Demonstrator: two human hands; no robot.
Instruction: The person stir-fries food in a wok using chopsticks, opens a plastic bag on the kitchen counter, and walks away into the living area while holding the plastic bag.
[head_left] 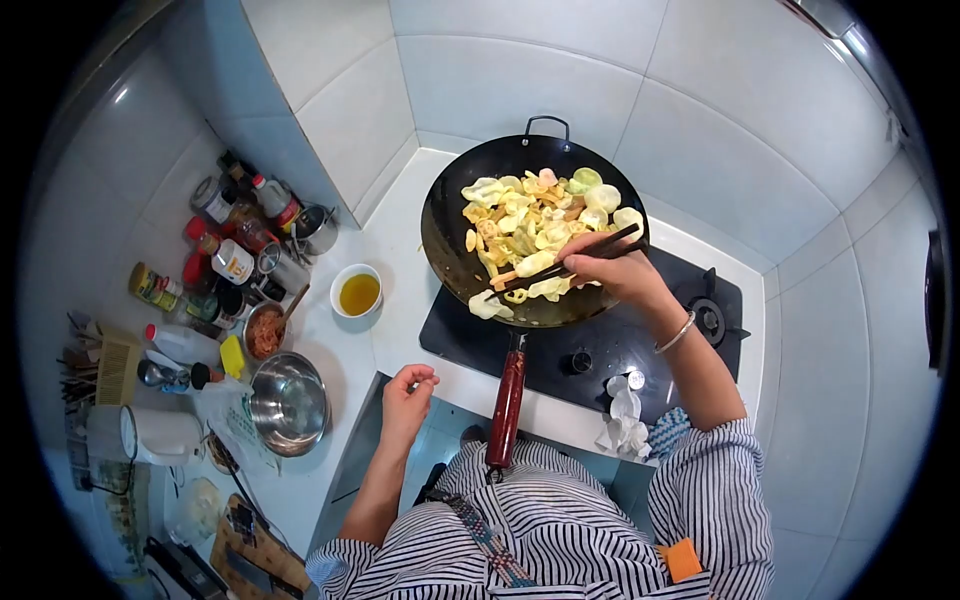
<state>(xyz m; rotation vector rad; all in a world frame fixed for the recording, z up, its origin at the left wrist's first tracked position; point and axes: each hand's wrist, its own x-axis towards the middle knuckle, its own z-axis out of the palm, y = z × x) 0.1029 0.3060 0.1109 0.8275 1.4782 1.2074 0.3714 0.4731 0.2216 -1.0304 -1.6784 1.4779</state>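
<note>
My right hand grips a pair of dark chopsticks over a black wok. The tips reach the near left of the wok, by a large pale cracker at the rim; whether they pinch it I cannot tell. In the wok lies a heap of puffed crackers, mostly pale yellow, with some orange, green and pink ones. The wok's red-brown handle points toward my body. Left of that handle, my left hand hovers with fingers curled and nothing visible in them, touching neither wok nor counter.
Beneath the wok is a black gas stove, with crumpled white tissue at its front. To the left stand a white bowl of yellow oil, a steel bowl, a bowl of reddish paste, several bottles and a knife on a cutting board.
</note>
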